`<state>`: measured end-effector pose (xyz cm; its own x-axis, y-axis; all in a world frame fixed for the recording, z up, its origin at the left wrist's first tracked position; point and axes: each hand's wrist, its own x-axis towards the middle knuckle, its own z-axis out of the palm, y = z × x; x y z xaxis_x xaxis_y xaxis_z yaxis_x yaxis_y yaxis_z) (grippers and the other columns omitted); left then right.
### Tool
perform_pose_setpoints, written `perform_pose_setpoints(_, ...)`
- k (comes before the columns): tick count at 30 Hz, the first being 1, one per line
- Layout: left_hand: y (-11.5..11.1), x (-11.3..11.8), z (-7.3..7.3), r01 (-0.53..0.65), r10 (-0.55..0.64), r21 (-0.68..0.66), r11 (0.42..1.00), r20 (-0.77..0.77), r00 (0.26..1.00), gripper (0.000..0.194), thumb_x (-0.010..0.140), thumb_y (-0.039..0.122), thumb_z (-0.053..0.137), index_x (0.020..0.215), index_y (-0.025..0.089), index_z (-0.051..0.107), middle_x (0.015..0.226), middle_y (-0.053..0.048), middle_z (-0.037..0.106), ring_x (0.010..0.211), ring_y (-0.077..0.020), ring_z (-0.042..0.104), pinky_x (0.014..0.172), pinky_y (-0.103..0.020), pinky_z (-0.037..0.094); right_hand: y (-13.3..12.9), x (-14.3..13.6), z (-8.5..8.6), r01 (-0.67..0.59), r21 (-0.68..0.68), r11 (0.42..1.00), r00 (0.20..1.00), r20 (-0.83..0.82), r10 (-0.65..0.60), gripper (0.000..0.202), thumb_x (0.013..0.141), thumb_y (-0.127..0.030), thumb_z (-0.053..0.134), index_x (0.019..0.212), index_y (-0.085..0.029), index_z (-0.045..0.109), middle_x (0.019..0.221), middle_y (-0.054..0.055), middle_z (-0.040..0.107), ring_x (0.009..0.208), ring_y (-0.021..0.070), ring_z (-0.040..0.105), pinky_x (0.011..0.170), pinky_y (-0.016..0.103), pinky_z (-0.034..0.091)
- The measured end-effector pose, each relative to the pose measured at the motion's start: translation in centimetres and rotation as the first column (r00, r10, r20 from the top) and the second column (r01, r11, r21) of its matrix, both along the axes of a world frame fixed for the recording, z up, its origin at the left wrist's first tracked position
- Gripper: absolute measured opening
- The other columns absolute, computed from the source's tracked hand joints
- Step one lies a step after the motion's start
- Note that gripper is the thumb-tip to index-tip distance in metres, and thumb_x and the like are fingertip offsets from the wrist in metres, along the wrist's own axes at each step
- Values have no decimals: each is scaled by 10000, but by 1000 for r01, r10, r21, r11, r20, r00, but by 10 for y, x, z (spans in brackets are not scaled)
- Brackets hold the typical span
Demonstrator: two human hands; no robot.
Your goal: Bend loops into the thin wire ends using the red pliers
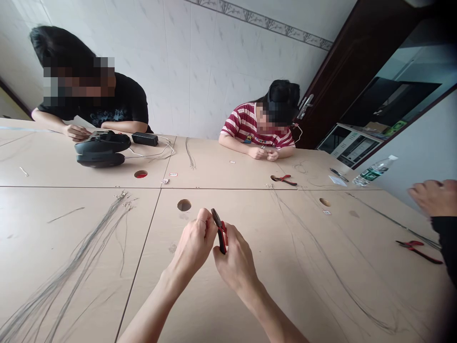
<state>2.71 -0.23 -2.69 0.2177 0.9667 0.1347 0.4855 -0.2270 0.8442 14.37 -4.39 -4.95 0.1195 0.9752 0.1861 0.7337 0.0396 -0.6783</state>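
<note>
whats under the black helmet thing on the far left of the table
The black headset rests on the bare tabletop, white cable beside it. Whatever lies beneath it is covered.

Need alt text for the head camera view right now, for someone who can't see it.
The person's right hand grips red-and-black pliers, whose tip meets the pinched fingers of the left hand, above a beige wooden table. Thin grey wires fan across the table at left, and two seated people work at the far edge.

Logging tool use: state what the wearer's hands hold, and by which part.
The right hand grips red-and-black pliers by the handles. The left hand pinches at the pliers' tip; what it holds is too small to tell.
</note>
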Motion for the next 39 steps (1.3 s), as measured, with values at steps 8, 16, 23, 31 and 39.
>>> perform_pose_setpoints(8, 0, 0, -1, -7, 7, -3, 1000, 1, 1000, 205, 918, 241, 362, 744, 260, 254, 505, 94, 289, 458, -141, 290, 473, -244, 236, 1, 0, -2, 8, 13, 1000, 1000, -14, -8, 238, 682, -104, 442, 882, -211, 515, 740, 12, 596, 640, 189, 573, 550, 278, 412)
perform_pose_setpoints(16, -2, -5, 6, 16, -16, -48, 999, -19, 1000, 195, 927, 299, 364, 745, 240, 399, 541, 69, 376, 468, -127, 289, 476, -244, 258, 4, 5, -6, 11, 97, 995, 998, -64, -5, 152, 677, -123, 440, 778, -237, 424, 668, -21, 532, 558, 160, 490, 519, 260, 375)
perform_pose_setpoints(23, -3, -8, 0, -22, 27, -80, 997, 59, 998, 370, 859, 350, 493, 615, 226, 244, 536, 73, 209, 506, -106, 195, 482, -253, 192, 3, 4, -3, -8, 141, 990, 999, -45, 14, 142, 674, -129, 441, 760, -238, 414, 639, -28, 511, 547, 156, 483, 504, 249, 358)
perform_pose_setpoints(31, -6, -5, -9, 29, 18, -109, 994, 409, 912, 440, 835, 302, 496, 579, 220, 148, 575, 65, 112, 540, -97, 113, 495, -278, 143, -1, 5, -6, -49, 104, 993, 990, -129, 63, 167, 671, -127, 458, 800, -233, 454, 641, -30, 506, 540, 152, 464, 526, 259, 384)
perform_pose_setpoints(39, -7, -8, -15, 41, 19, -115, 993, 478, 878, 419, 825, 286, 487, 570, 224, 160, 544, 66, 147, 509, -90, 150, 499, -291, 159, -2, 7, -3, -84, 85, 993, 978, -182, 98, 205, 681, -112, 459, 850, -225, 481, 786, 20, 632, 708, 188, 617, 614, 277, 448)
